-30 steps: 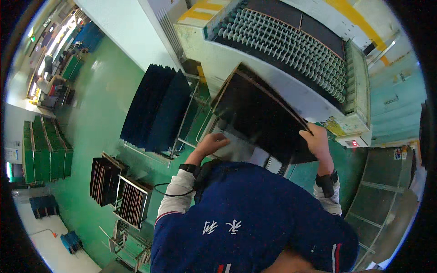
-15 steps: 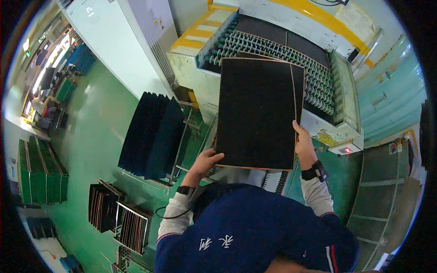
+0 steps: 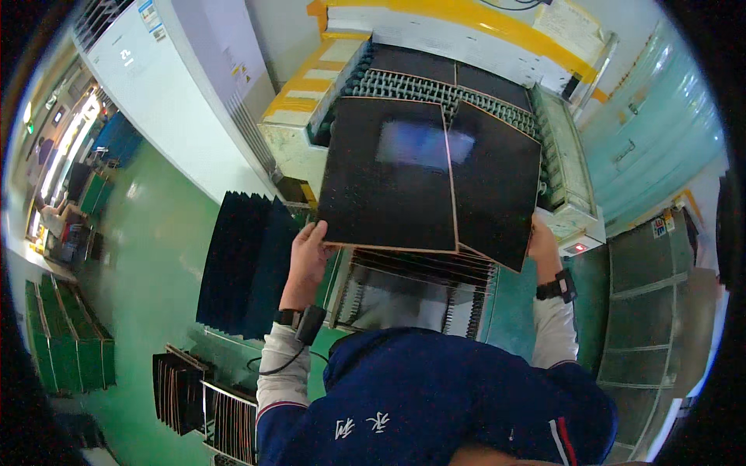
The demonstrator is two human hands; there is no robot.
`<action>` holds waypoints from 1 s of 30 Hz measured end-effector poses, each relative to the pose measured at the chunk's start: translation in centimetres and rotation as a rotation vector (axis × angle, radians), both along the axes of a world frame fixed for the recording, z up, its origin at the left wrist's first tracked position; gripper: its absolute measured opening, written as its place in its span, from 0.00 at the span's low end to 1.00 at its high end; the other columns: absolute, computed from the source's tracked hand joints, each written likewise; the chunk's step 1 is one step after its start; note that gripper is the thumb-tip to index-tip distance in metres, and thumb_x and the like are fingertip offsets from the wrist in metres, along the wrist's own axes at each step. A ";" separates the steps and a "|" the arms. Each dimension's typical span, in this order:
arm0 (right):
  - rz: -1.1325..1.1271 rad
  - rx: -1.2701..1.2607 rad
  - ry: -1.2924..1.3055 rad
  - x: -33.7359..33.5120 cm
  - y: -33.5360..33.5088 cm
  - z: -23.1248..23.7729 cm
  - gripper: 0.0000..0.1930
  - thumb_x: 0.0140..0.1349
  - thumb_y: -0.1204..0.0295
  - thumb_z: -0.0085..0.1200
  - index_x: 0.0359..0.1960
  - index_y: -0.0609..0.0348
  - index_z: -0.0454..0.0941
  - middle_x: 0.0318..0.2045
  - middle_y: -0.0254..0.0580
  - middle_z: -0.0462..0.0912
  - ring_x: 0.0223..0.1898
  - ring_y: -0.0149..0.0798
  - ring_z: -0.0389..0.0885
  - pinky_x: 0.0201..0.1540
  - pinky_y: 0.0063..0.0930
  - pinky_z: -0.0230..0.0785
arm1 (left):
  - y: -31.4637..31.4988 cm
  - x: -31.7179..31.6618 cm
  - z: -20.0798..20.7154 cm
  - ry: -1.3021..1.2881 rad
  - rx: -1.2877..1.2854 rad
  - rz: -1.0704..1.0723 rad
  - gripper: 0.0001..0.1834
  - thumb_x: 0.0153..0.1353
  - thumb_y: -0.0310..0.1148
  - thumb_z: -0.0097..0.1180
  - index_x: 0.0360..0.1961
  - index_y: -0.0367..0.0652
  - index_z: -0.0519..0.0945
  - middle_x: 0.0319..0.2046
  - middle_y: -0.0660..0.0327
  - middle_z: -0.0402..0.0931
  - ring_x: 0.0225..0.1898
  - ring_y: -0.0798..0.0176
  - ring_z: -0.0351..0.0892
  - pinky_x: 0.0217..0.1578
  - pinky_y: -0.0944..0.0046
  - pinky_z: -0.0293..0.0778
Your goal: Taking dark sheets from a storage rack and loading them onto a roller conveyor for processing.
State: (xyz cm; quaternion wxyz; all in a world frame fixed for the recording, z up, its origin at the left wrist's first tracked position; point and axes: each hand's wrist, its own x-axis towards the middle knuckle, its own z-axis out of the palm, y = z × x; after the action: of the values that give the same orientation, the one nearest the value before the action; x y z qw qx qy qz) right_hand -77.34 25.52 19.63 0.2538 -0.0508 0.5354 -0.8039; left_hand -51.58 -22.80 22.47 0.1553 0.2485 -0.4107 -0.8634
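Note:
Two thin black panels with copper-coloured edges lie side by side in front of me over the near end of a roller conveyor [image 3: 420,87]. My left hand [image 3: 308,255] grips the near left corner of the left panel [image 3: 381,194], thumb on top. My right hand [image 3: 544,242] is closed on the right edge of the right panel [image 3: 497,194], which is turned at an angle. Their inner edges meet or overlap near the middle; which lies on top I cannot tell. A bluish light reflects off both. Fingers beneath the panels are hidden.
Below the panels stands a slotted rack [image 3: 396,291] with several panels in it. More black panels [image 3: 493,84] lie further along the rollers. Dark upright sheets [image 3: 245,264] stand at left, near a tall white cabinet [image 3: 171,85]. Smaller racks [image 3: 183,388] sit at lower left, a mesh rack [image 3: 645,311] at right.
The panels, stacked almost flush before, are now fanned apart, the right one swung out to the right. My hands have moved farther apart, and the view has shifted.

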 end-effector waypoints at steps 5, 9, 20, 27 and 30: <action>-0.243 -0.032 -0.262 8.7 -0.7 0.4 0.16 0.66 0.65 0.48 0.52 0.58 0.73 0.46 0.38 0.80 0.44 0.36 0.80 0.45 0.33 0.74 | -1.5 -1.3 -3.2 0.128 0.173 0.063 0.04 0.65 0.32 0.54 0.38 0.44 0.75 0.34 0.63 0.78 0.35 0.64 0.78 0.36 0.59 0.76; -0.331 -0.114 -0.357 11.8 -2.1 0.7 0.13 0.63 0.66 0.54 0.47 0.56 0.76 0.40 0.36 0.82 0.38 0.35 0.81 0.37 0.29 0.75 | -1.8 -3.6 -3.2 0.148 0.149 0.019 0.03 0.64 0.31 0.54 0.36 0.45 0.75 0.31 0.64 0.76 0.35 0.65 0.77 0.38 0.56 0.77; -0.483 -0.309 -0.310 8.7 -2.9 0.5 0.12 0.67 0.63 0.50 0.38 0.60 0.76 0.35 0.42 0.81 0.38 0.39 0.78 0.41 0.33 0.74 | -5.2 -9.3 -3.5 0.196 0.151 0.053 0.06 0.66 0.32 0.52 0.40 0.43 0.73 0.36 0.61 0.76 0.38 0.61 0.76 0.43 0.58 0.76; -0.499 -0.262 -0.251 4.8 -4.7 0.2 0.12 0.68 0.67 0.45 0.38 0.65 0.74 0.35 0.48 0.80 0.38 0.44 0.80 0.43 0.37 0.74 | -4.9 -12.7 -3.6 0.233 0.142 0.018 0.09 0.66 0.33 0.52 0.42 0.40 0.72 0.38 0.59 0.75 0.41 0.59 0.75 0.47 0.56 0.75; -0.534 -0.270 -0.277 3.6 -5.0 0.1 0.11 0.68 0.68 0.45 0.37 0.65 0.74 0.34 0.49 0.80 0.37 0.45 0.81 0.42 0.37 0.75 | -4.5 -13.5 -3.4 0.245 0.146 0.018 0.10 0.66 0.33 0.52 0.43 0.39 0.72 0.39 0.58 0.75 0.41 0.59 0.75 0.47 0.55 0.75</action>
State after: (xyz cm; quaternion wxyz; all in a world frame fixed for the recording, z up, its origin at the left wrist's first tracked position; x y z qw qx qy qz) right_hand -73.71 20.52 19.69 0.0956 0.1678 0.3788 -0.9051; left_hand -65.12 -27.33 19.09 0.1935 0.1555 -0.3225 -0.9135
